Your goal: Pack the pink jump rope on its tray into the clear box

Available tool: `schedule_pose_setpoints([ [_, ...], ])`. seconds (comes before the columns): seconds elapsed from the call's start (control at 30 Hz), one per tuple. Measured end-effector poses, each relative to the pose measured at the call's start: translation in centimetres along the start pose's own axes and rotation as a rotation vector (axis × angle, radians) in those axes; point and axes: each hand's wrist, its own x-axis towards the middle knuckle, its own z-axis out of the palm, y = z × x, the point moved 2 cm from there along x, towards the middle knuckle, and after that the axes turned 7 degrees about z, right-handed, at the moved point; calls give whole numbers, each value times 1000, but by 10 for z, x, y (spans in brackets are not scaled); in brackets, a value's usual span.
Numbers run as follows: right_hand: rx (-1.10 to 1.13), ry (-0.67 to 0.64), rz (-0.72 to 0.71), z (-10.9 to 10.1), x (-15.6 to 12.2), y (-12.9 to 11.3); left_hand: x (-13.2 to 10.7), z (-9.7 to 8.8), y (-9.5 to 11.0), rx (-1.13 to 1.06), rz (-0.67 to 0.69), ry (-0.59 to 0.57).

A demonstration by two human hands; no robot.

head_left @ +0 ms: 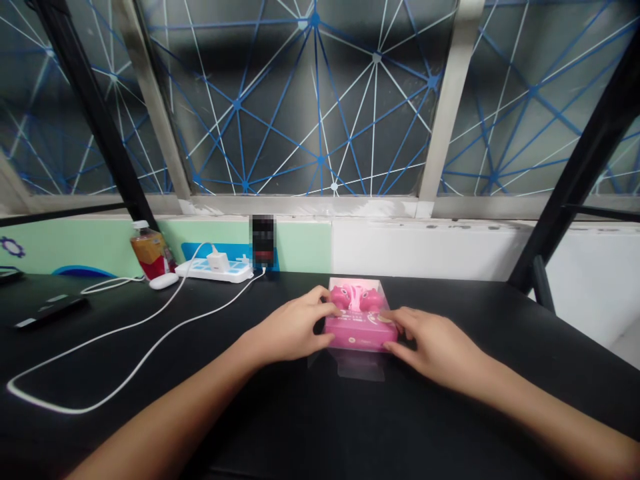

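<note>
A small pink box (361, 331) with a clear plastic cover lies on the black desk in front of me. Through the cover shows a pink item with two rounded ends; its kind I cannot make out. My left hand (295, 325) grips the box's left side, fingertips on the top and thumb by the near left corner. On the opposite side, my right hand (434, 343) holds it, fingers on the upper right edge and thumb at the near right corner. A faint pale reflection or clear flap shows on the desk just before the box.
Toward the back left stand a drink bottle (149, 252), a white power strip (235, 271) with a plugged-in charger (218, 261), and a dark device (263, 241). A white cable (150, 353) loops across the left of the desk (320, 427). Black frame posts rise at both sides.
</note>
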Motion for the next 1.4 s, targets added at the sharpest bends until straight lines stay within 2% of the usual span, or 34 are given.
schedule_pose_setpoints([
  [0.13, 110, -82, 78, -4, 0, 0, 1, -2, 2, 10, -21, -39],
  [0.23, 243, -202, 101, -11, -1, 0, 1, -2, 1, -99, -32, -117],
  [0.37, 414, -379, 131, -17, -3, 3, -1, -4, -3, -226, -42, -149],
  [0.47, 473, -440, 102, -15, -2, 6, -1, -4, -6, -294, -29, -188],
  [0.57, 424, -371, 45, -11, -1, 8, -1, -4, -7, -281, -20, -179],
  [0.7, 174, -174, 15, -8, -1, 6, -1, -3, -4, -176, 21, -103],
  [0.83, -39, -7, -67, -5, -1, 1, -1, -2, -2, -137, 34, -92],
  [0.97, -109, 97, -152, -4, 0, -3, 0, -3, -4, -133, 32, -96],
  [1.07, -95, 110, -248, -2, 0, -7, -1, -1, -6, -131, 39, -92],
  [1.2, -128, 57, -369, 2, -2, -12, -1, 1, -7, -128, 47, -91],
  [1.4, -138, 8, -336, 4, -6, -17, 0, 0, -7, -127, 41, -92],
])
